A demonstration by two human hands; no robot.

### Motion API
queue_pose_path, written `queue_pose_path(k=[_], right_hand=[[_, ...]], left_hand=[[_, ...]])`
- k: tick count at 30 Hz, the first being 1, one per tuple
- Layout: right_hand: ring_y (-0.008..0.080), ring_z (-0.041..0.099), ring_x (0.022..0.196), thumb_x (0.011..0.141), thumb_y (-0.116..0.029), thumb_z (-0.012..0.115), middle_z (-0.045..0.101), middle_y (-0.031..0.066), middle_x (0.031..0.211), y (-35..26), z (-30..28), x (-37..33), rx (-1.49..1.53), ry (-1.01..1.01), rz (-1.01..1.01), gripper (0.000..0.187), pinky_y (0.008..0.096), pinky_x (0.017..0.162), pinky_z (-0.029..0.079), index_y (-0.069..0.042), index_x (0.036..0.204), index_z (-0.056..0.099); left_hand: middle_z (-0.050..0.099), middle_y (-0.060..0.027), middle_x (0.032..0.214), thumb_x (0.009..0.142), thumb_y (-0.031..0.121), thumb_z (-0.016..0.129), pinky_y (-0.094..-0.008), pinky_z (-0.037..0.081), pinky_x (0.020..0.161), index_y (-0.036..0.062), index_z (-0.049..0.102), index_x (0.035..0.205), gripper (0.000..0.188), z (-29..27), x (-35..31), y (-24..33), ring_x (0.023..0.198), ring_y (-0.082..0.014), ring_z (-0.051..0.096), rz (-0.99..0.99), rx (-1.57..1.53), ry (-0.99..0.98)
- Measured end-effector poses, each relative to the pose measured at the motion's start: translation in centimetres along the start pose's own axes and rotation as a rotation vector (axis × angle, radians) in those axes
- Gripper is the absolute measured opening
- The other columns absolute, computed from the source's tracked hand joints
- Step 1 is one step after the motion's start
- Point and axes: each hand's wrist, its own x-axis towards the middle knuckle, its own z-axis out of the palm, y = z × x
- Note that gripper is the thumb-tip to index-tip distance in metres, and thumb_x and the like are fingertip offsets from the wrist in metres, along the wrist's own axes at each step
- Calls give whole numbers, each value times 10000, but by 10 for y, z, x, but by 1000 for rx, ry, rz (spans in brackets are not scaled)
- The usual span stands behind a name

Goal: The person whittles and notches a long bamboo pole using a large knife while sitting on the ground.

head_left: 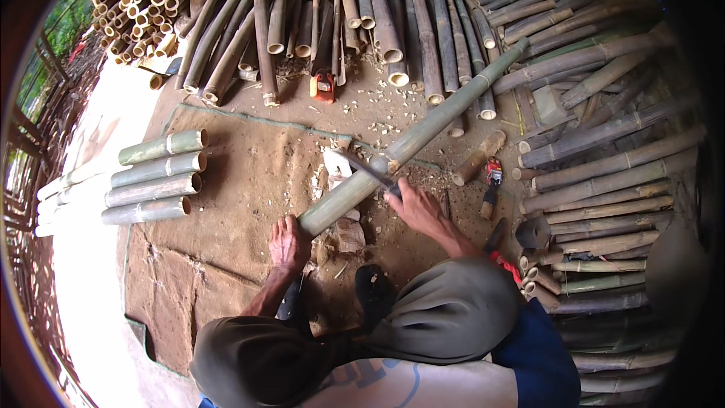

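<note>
A long green bamboo pole (438, 122) slants from in front of my knees up toward the far right. My left hand (288, 243) is closed round its near end. In my right hand (417, 208) is the dark handle of a knife, gripped on the right side of the pole. The knife's blade (355, 161) lies across the top of the pole, close to a pale, scraped node (390, 165). Beneath the pole, a pale block (350, 234) shows in part between my feet.
Four-sided brown matting (242, 181) covers the ground, with shavings scattered about. Short cut bamboo pieces (162, 160) lie at left. Bamboo poles (387, 23) line the far side, more poles (604, 200) the right. An orange tool (322, 88) and a red-and-black tool (493, 174) lie nearby.
</note>
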Motion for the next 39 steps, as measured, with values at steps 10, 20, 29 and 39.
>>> queue_pose_path(k=[10,20,29,39], right_hand=[[453,744,772,1075,-477,525,754,258,908,-13,-24,6,-12,-17,93,515,598,703,578,22,1199,555],[338,688,575,1062,-440,593,663,176,692,-14,35,-34,-80,117,-288,498,484,504,549,32,1200,512],[475,727,846,1085,-455,547,715,291,938,9,11,-11,215,131,60,487,562,678,552,2,1254,535],[490,712,854,1073,-473,566,716,301,952,21,15,-27,69,99,-163,469,566,714,550,-15,1173,577]], left_hand=[[607,-187,992,849,194,724,-521,481,867,41,554,1074,320,3,-1,8,962,-389,607,17,6,-15],[736,-197,1019,683,238,861,-453,583,836,-4,636,1209,621,-39,24,8,945,-366,728,-224,-384,-677],[764,-94,859,642,168,918,-350,573,684,-58,706,1078,534,-39,21,-15,781,-140,691,-174,-598,-635],[777,-99,881,726,74,878,-305,606,684,-69,723,1085,416,-29,15,-18,768,-165,732,-160,-913,-780]])
